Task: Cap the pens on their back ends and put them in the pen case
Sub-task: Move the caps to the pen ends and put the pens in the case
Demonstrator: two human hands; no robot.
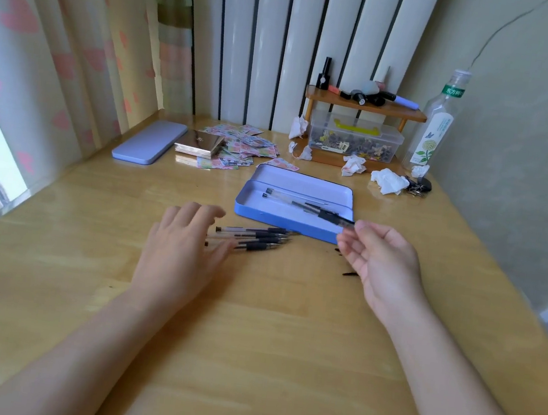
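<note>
Left hand (pixel 184 248), palm down, grip spread apart over loose clear-barrelled black pens (pixel 258 238) on the wooden table (pixel 249 342). Right hand (pixel 383 258), palm up, grip loosely apart, beside stowed pens (pixel 304 206) in the open blue tin pen case (pixel 281 221).

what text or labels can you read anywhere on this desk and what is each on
"东方树", last character turned out of sight: green neck band of the clear plastic bottle.
White flower label on that bottle: print too blurred to read.
Pastel printed cards: too small to read.
Nothing else legible.
</note>
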